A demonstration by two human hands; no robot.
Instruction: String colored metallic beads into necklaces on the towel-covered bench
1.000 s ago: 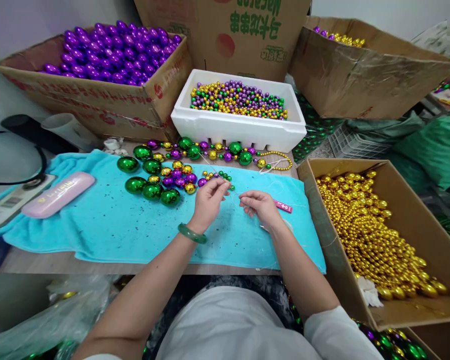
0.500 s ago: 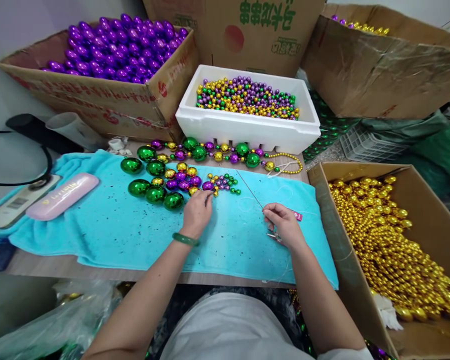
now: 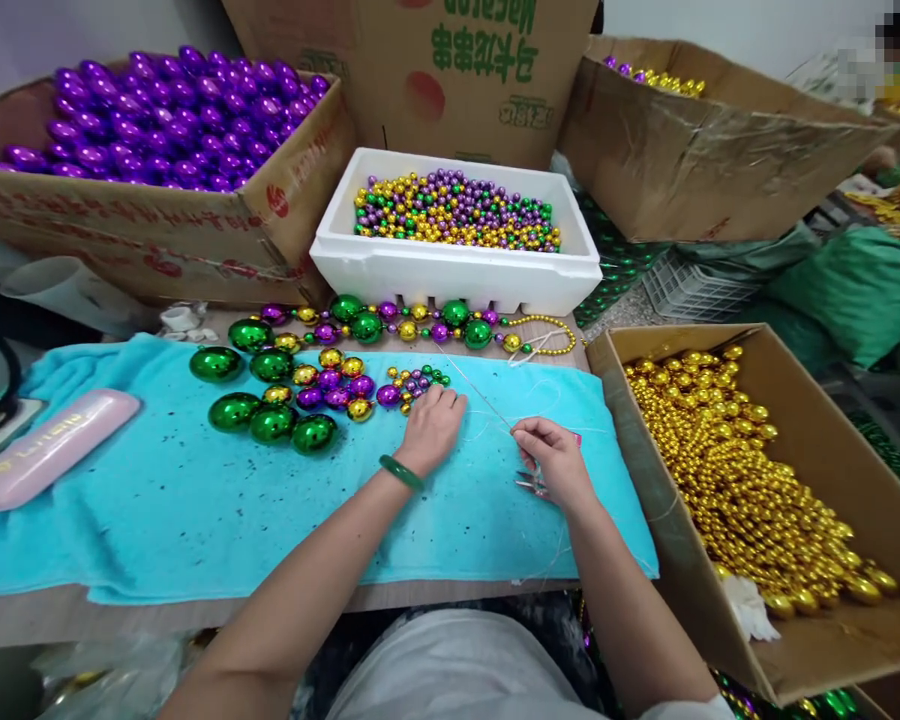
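My right hand (image 3: pixel 555 462) pinches the near end of a long thin needle (image 3: pixel 474 388), which slants up and left over the turquoise towel (image 3: pixel 217 530). Fine clear thread trails near it. Beneath that hand lie small metal snips (image 3: pixel 531 485), partly covered. My left hand (image 3: pixel 435 428), a green bangle on its wrist, reaches down at a cluster of small gold, purple and green beads (image 3: pixel 418 378); its fingertips are hidden. Left of it are purple and gold medium beads (image 3: pixel 330 380) and large green beads (image 3: pixel 272 423). Behind them runs a strung bead necklace (image 3: pixel 406 331).
A white foam box (image 3: pixel 450 275) of mixed small beads stands behind the towel. Cardboard boxes hold purple beads (image 3: pixel 172 115) at back left and gold bead strands (image 3: pixel 735 480) at right. A pink case (image 3: pixel 56 450) lies on the left. Another cardboard box (image 3: pixel 690 150) stands back right.
My left hand has shifted right, from beside the medium beads to the small-bead cluster. My right hand keeps the needle in much the same place. The view has turned slightly right.
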